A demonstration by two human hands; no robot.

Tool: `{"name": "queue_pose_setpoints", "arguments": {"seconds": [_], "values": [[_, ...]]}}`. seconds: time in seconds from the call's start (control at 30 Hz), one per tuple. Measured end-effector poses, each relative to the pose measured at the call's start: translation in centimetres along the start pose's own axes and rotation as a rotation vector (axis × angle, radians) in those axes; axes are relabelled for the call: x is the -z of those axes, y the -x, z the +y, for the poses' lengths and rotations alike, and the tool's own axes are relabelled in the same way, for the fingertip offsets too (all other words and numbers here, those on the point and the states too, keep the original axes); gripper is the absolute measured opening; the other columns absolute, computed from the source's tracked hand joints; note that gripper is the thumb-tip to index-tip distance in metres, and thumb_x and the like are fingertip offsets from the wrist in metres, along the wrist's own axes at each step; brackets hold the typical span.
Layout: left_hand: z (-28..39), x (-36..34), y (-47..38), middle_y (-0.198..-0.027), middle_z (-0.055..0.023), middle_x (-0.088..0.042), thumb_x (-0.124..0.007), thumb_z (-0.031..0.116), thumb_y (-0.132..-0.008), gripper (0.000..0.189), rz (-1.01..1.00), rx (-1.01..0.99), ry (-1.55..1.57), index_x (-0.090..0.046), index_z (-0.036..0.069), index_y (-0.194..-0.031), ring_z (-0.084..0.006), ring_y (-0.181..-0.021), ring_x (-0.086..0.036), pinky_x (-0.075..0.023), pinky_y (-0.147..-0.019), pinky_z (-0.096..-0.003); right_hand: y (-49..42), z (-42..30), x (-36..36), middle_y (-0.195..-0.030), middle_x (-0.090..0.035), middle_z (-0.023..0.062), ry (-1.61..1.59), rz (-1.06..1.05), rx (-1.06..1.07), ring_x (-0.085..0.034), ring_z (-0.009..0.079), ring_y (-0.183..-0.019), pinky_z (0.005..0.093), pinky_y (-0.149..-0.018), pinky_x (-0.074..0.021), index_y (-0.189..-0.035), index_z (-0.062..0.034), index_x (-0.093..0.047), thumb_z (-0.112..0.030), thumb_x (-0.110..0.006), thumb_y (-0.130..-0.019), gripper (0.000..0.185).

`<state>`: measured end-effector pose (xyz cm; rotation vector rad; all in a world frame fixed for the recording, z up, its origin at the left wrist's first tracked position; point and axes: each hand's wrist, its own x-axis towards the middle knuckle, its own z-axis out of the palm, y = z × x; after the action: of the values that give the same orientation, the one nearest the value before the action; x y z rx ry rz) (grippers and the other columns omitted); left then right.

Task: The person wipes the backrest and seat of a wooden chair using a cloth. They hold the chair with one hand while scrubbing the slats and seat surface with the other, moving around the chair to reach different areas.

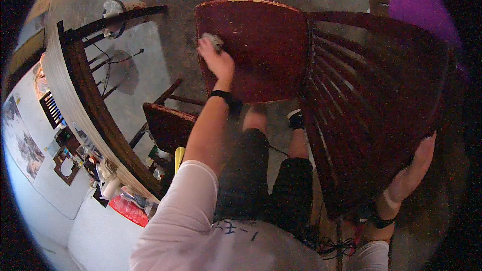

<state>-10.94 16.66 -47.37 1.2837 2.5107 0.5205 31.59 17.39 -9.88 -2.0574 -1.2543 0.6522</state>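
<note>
A dark red wooden chair [260,64] stands before me, its seat worn pale along the far edge. My left hand [217,60], slightly blurred, presses a greyish cloth [214,40] against the left part of the seat. The cloth is bunched and partly covered by my fingers. On the right, the slatted chair back [380,128] fans out towards me. My right hand [425,150] is at its outer edge; the fingers are hidden behind the wood, so their grip is not plain.
A second dark red chair seat [165,120] lies under my left forearm. Further left runs a long table [71,79] crowded with small items, including a red object [128,210]. A cable [109,62] trails among its supports. Something purple [423,15] shows beyond the chair back.
</note>
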Motion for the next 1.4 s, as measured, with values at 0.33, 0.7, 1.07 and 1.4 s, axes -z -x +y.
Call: {"name": "queue_pose_setpoints", "arguments": {"seconds": [0.33,0.7,1.07,1.4], "values": [[13.4,-4.0,7.2,-0.159,-0.0128,-0.038,-0.070,-0.006,-0.069,0.089,-0.502,-0.708,0.010,-0.042,0.006,-0.152,-0.0401,-0.150,-0.029,-0.0281,-0.125,-0.0457,-0.2,1.8,1.6,-0.156,-0.044,0.0177,-0.129,0.030,-0.222,-0.043,0.0258,-0.143,0.0404,-0.121,-0.0294,-0.152,0.0094,-0.038,-0.026,-0.046,-0.108,0.057],[12.8,-5.5,4.7,-0.162,-0.0018,-0.038,-0.059,0.008,-0.090,0.059,-0.489,-1.037,-0.117,-0.051,0.017,-0.147,-0.0359,-0.150,-0.032,-0.0324,-0.123,-0.0484,-1.3,11.6,7.4,-0.133,-0.038,0.0125,-0.023,0.001,0.031,-0.038,0.0246,-0.122,0.0375,-0.105,-0.0302,-0.150,0.0067,-0.044,-0.014,-0.043,-0.107,0.048],[3.6,1.5,-2.2,-0.162,-0.0092,-0.038,-0.069,-0.016,-0.067,0.092,-0.263,-0.416,0.019,-0.048,0.016,-0.151,-0.0409,-0.151,-0.029,-0.0315,-0.123,-0.0459,-2.4,10.3,6.7,-0.078,-0.036,-0.0048,-0.020,0.040,0.018,-0.038,0.0104,-0.072,0.0256,-0.074,-0.0428,-0.154,0.0008,-0.042,-0.006,-0.045,-0.103,0.051],[-4.2,1.6,-4.9,-0.159,-0.0266,-0.038,-0.055,-0.007,-0.082,0.071,-0.018,0.112,0.192,-0.046,0.004,-0.152,-0.0451,-0.148,-0.034,-0.0330,-0.120,-0.0470,-3.8,17.0,10.6,-0.080,-0.042,-0.0045,0.051,0.073,0.024,-0.040,0.0092,-0.073,0.0217,-0.074,-0.0412,-0.156,0.0015,-0.038,-0.010,-0.042,-0.105,0.052]]}}
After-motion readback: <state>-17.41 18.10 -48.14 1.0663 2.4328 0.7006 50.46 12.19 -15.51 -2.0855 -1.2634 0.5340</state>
